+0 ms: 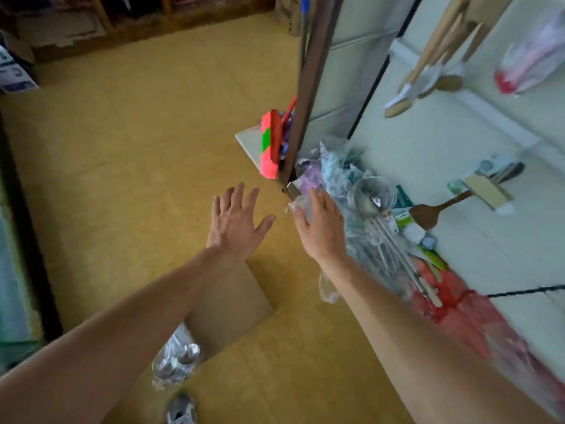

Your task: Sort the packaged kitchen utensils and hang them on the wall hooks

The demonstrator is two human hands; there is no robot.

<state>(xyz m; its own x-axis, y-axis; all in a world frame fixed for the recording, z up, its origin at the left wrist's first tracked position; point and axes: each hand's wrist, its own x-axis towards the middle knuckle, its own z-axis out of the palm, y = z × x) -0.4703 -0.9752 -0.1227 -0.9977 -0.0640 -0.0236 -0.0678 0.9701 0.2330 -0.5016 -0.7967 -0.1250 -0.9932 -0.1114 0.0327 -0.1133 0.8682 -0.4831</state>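
Both hands reach forward at mid-frame. The left hand (237,221) is spread flat above the floor (137,148) and holds nothing. The right hand (321,228), fingers straight, is at the edge of the heap of packaged utensils (376,228), which is piled right of centre against the wall (428,154). Wooden spatulas (428,71) hang at upper right.

The ladle (371,195) at right is glossy metal, lying in crinkled clear plastic wrap (336,166). The spatula (428,214) beside it is dark smooth wood; the far hanging utensils (428,56) are pale matt wood. Near, the cardboard (226,301) is matt brown.
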